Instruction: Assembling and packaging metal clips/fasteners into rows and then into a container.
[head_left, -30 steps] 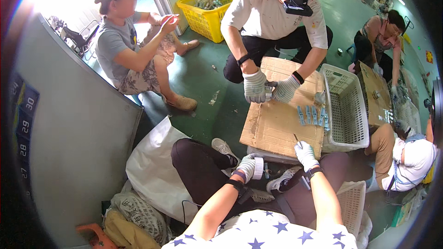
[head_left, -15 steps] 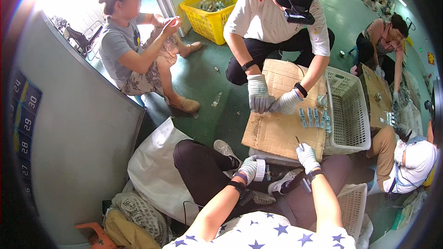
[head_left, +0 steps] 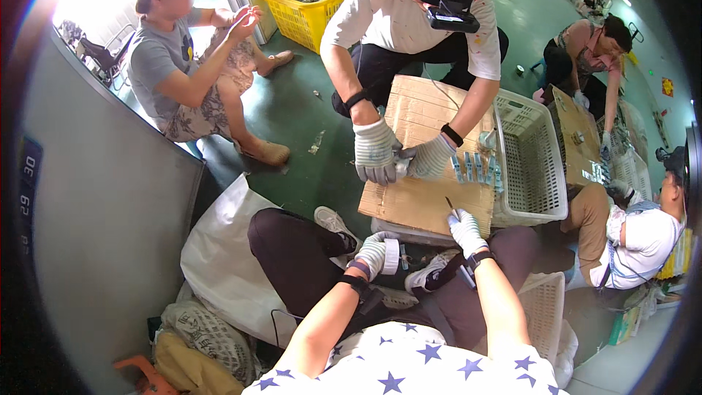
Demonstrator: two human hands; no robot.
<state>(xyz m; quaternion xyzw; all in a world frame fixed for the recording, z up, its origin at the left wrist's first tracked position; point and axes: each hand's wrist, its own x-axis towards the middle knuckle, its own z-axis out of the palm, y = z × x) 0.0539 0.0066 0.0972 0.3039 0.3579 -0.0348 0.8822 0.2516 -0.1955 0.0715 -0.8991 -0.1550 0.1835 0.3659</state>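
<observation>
My left hand, in a striped grey glove, is closed around a short white roll that looks like tape. It is held low, between my knees and the near edge of the cardboard. My right hand, gloved the same way, grips a thin knife-like tool, its dark tip angled up over the cardboard-topped work surface. Beyond the tip, several small blue-grey metal pieces lie in a row. Across from me, a co-worker's gloved hands hold a small whitish object, mostly hidden by the fingers.
A white plastic crate stands right of the cardboard; another pale crate is beside my right leg. A yellow basket holds metal parts at the back. White sacking lies left. Other people sit at left and right.
The whole view has shifted, so the scene sits further left and higher. The co-worker's hands have turned, and a whitish object now shows between them. My hands keep their holds.
</observation>
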